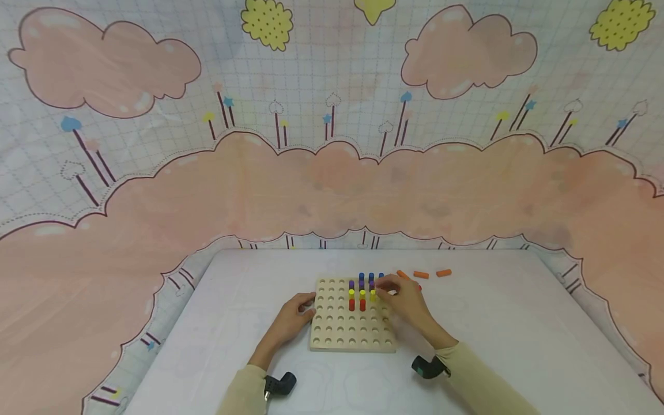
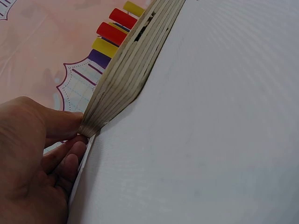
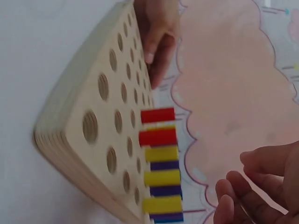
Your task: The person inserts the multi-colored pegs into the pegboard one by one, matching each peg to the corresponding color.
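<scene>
A wooden pegboard with rows of round holes lies on the white table. In it stand blue pegs, purple pegs, yellow pegs and two red pegs. At the board's left edge my left hand grips the side; the left wrist view has the thumb against a corner. My right hand hovers by the right end of the purple and yellow rows. Its fingers are loosely bent, and no peg shows between them in the right wrist view.
Beyond the board's right back corner lie loose orange pegs and a red peg, partly behind my right hand. The white table reaches back to a patterned cloth with clouds. Black wrist cameras sit on both sleeves.
</scene>
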A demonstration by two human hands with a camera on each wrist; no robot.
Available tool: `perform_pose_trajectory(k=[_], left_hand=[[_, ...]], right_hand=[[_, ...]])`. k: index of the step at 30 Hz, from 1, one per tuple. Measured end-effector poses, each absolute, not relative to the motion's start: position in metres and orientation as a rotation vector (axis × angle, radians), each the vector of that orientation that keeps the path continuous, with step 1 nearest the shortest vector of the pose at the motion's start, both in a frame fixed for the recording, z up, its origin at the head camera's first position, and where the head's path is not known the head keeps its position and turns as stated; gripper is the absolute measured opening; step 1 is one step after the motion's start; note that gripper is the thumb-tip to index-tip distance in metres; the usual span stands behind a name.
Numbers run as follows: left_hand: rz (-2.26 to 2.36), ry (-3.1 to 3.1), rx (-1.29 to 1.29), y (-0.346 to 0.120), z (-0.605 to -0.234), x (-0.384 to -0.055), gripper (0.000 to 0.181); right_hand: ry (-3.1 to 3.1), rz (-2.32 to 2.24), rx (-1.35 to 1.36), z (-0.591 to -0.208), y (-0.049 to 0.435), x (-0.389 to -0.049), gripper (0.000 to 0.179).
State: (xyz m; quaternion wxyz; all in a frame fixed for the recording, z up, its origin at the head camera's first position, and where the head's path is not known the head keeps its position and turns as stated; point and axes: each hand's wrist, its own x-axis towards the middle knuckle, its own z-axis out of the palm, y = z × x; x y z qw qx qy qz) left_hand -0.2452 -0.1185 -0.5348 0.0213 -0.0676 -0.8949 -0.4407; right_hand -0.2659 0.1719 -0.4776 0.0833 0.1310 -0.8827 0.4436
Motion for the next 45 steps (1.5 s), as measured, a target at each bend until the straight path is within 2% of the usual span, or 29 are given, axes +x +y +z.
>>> perform_pose_trajectory(k=[16,30,36,45], left_hand=[[-1.358,-2.785,-0.186,-0.118,-0.534,-0.245,0.043],[-1.359,-2.784,-0.178,-0.117,-0.532,-0.243,0.043],[-1.349,-2.784,-0.191,-0.117,-0.533,-0.243,0.043],[-1.355,-2.786,-0.197,-0.118,-0.533,-0.244,0.043]], right_hand=[[-2.623,1.324,0.282,-0.468,0.229,-0.283,0.023],[-2.615,1.224,0.264,-0.490,0.262,-0.299,0.022],[-2.753,1.245,0.172,-0.499,0.269,-0.304,0.030],[-2.868,1.270,0.096,-0.512,0.276,-0.312,0.029]])
